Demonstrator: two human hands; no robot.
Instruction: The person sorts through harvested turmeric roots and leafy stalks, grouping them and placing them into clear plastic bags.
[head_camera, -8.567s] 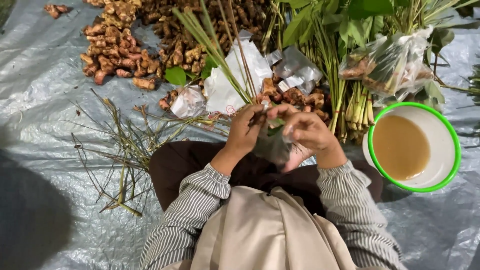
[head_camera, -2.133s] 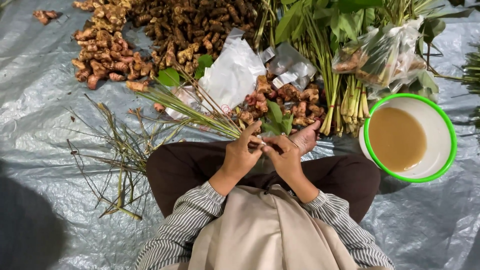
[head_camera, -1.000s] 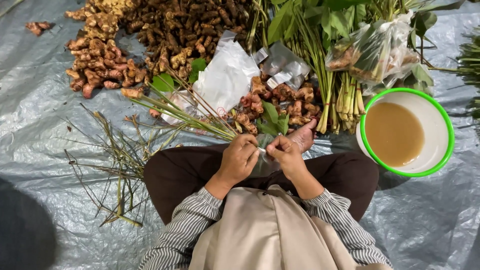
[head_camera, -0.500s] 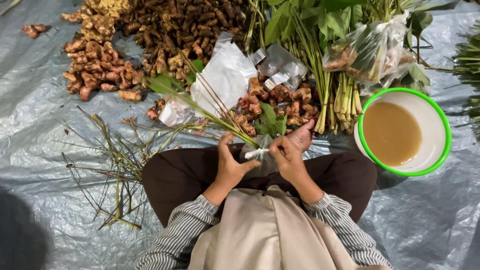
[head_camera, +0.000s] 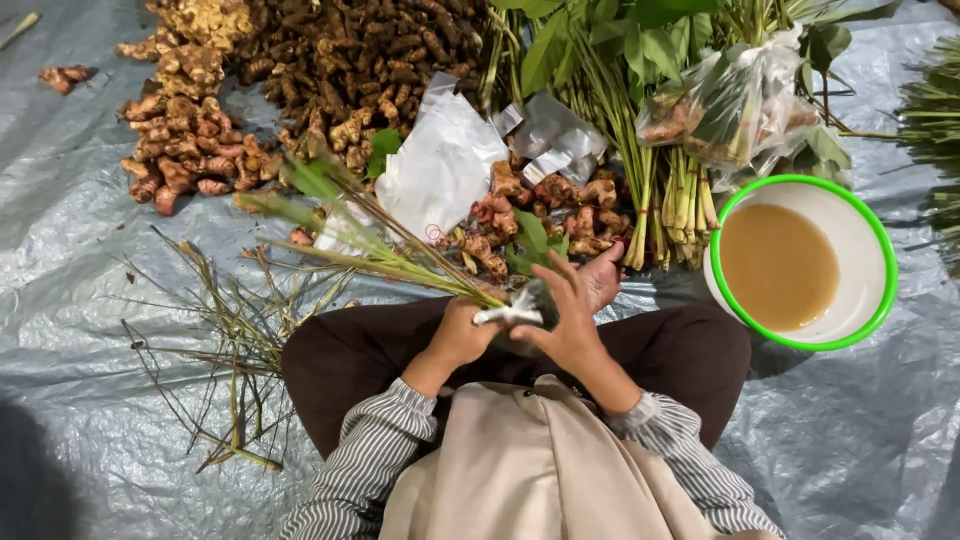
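My left hand (head_camera: 462, 335) grips the base of a bundle of lemongrass stalks (head_camera: 380, 252), whose green tips point up and to the left. My right hand (head_camera: 575, 310) is closed around the same base, where a clear plastic bag (head_camera: 520, 308) is pinched over the stalk ends. Both hands sit above my lap, over dark brown trousers (head_camera: 350, 355). My striped sleeves and a beige apron fill the lower middle of the view.
A white bowl with a green rim (head_camera: 875, 290) holds brownish liquid at the right. Piles of ginger and turmeric roots (head_camera: 330, 60) lie at the top, with white plastic bags (head_camera: 440, 160), leafy greens and lemongrass bunches (head_camera: 680, 190). Trimmed stalk scraps (head_camera: 230, 340) litter the grey tarp (head_camera: 90, 250).
The lemongrass bundle has swung from upright to pointing left. My hands have stayed together at its base, working the plastic bag over the ends.
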